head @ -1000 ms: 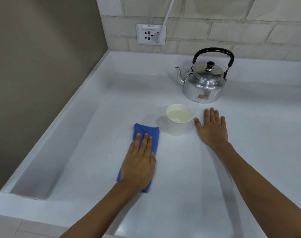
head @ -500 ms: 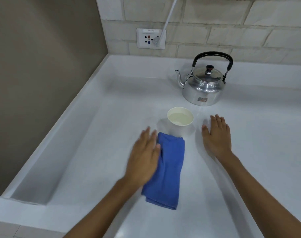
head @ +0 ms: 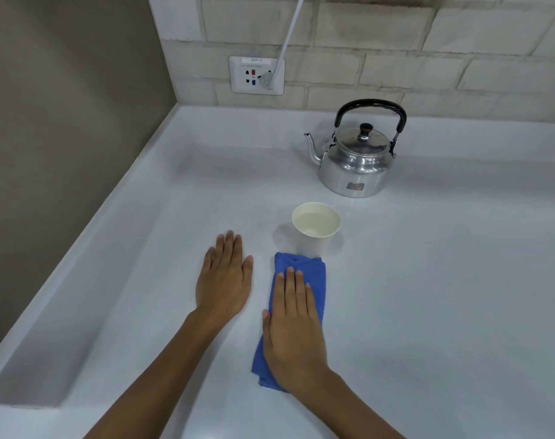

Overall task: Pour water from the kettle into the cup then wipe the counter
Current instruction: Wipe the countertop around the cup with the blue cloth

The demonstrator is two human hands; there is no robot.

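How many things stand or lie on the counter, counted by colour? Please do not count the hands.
Silver: 1, the metal kettle
White: 1, the paper cup with water in it
Blue: 1, the folded cloth under the right hand
Total: 3

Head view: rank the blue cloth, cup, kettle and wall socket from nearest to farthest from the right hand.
1. Blue cloth: directly under the right hand, which lies flat on it.
2. Cup: just beyond the cloth's far end, holding water.
3. Kettle: farther back, slightly right.
4. Wall socket: on the back wall, left of the kettle.
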